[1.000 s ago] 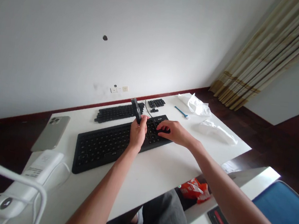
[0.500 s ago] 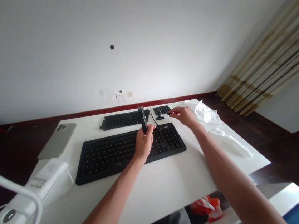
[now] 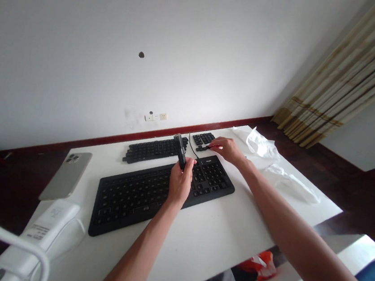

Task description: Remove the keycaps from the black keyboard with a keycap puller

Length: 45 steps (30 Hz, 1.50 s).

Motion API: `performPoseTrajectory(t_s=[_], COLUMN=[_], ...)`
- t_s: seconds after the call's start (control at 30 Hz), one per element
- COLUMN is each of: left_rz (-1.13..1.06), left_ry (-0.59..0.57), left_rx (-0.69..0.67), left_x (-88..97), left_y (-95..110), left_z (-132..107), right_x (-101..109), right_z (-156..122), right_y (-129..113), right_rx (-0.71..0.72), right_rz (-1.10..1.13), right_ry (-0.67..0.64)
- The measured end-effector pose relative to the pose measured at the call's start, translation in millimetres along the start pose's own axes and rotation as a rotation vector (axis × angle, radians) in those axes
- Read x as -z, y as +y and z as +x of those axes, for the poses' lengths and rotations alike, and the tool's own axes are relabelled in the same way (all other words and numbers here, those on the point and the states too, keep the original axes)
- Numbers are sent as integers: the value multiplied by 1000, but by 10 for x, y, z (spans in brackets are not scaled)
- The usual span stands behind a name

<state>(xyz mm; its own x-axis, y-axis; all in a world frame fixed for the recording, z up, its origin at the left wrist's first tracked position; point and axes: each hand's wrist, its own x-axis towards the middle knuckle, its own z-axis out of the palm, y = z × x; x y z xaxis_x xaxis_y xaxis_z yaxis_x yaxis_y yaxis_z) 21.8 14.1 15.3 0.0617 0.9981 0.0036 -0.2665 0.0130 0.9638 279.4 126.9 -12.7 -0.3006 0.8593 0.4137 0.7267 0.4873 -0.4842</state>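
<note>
My left hand is closed around a slim black tool with silver metal parts. It is over the right half of the black keyboard, whose keycaps are off over much of the board, showing small pegs. My right hand is at the far right of the desk, fingertips pinched on a small black keycap, partly hidden by the fingers. Touching or very near it is a short row of loose keycaps. Behind these sits a block of number-pad keycaps. A larger keycap block lies behind the keyboard.
A phone lies at the desk's left edge, above a white power strip with cables. Crumpled white plastic bags cover the right side. The keyboard cable runs back towards the wall. A red bag is below the desk.
My right hand has moved slightly nearer, from beside the number-pad keycaps to the short row, still pinching the small keycap. My left hand stays almost still with the tool. The view has shifted a little.
</note>
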Motion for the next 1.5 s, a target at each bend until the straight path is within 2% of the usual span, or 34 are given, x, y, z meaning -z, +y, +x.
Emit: performPoseTrajectory(t_s=[1.07, 1.17, 1.3, 1.4, 1.5], left_rz=[32, 37, 42, 62, 102], left_ry=[-6, -6, -8, -8, -21], left_rx=[-19, -21, -22, -37, -73], left_x=[-3, -3, 5, 19, 32], left_y=[-3, 2, -11, -45, -76], left_z=[5, 3, 3, 13, 23], right_x=[-34, 76, 317, 465, 534], right_z=[80, 62, -56, -271, -563], right_y=[7, -114, -443, -745, -984], right_rx=[-21, -45, -68, -73, -53], right_rz=[-85, -89, -65, -20, -18], right_ry=[78, 106, 108, 16, -129])
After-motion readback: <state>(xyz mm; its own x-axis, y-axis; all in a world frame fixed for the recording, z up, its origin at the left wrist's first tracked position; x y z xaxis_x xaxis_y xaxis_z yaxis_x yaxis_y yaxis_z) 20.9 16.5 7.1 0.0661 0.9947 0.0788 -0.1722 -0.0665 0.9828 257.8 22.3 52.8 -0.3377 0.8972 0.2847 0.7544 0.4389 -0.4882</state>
